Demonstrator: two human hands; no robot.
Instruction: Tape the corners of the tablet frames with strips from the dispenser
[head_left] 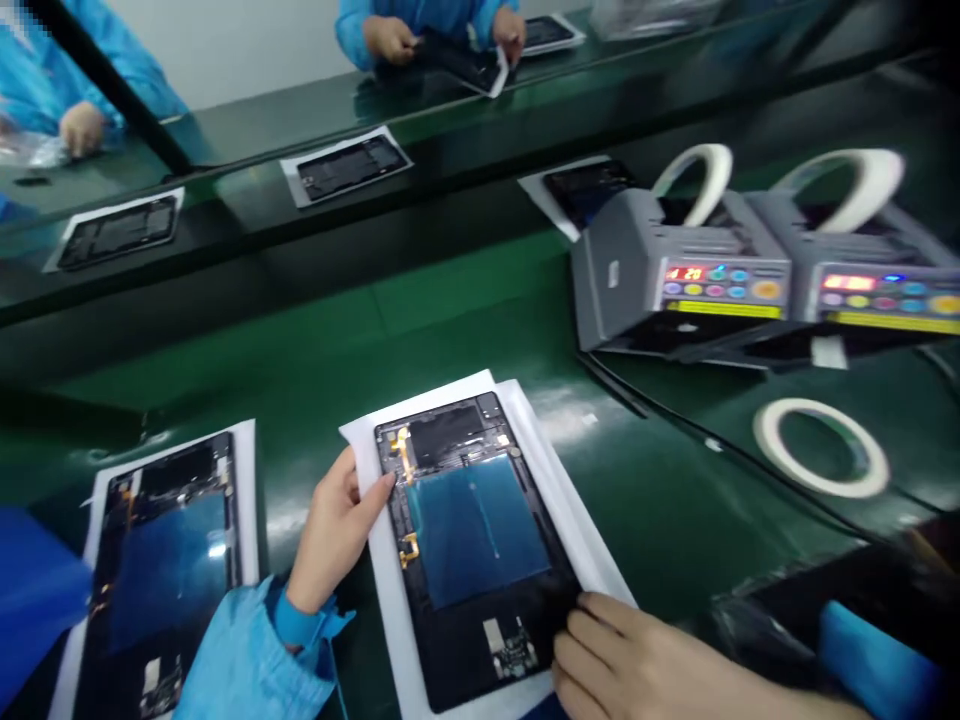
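An opened tablet (pixel 465 550), its inside facing up with a blue film over the middle, lies on a white foam sheet (pixel 551 500) in front of me. My left hand (pixel 341 525) pinches its left edge together with the sheet, thumb on top and fingers underneath. At the lower right edge, my right hand (pixel 626 655) is closed on the tablet's side with curled fingers; their tips are partly hidden. A second opened tablet (pixel 169 570) rests on its own white sheet to the left, partly behind my left sleeve.
Two grey tape dispensers (pixel 682 270) with lit displays stand at the right. A tape roll (pixel 766 450) and black cables lie before them. Several tablets on sheets line the raised shelf (pixel 240 250). Across it, a co-worker's hands (pixel 394 40) hold a dark panel; another person's hand (pixel 82 130) shows left.
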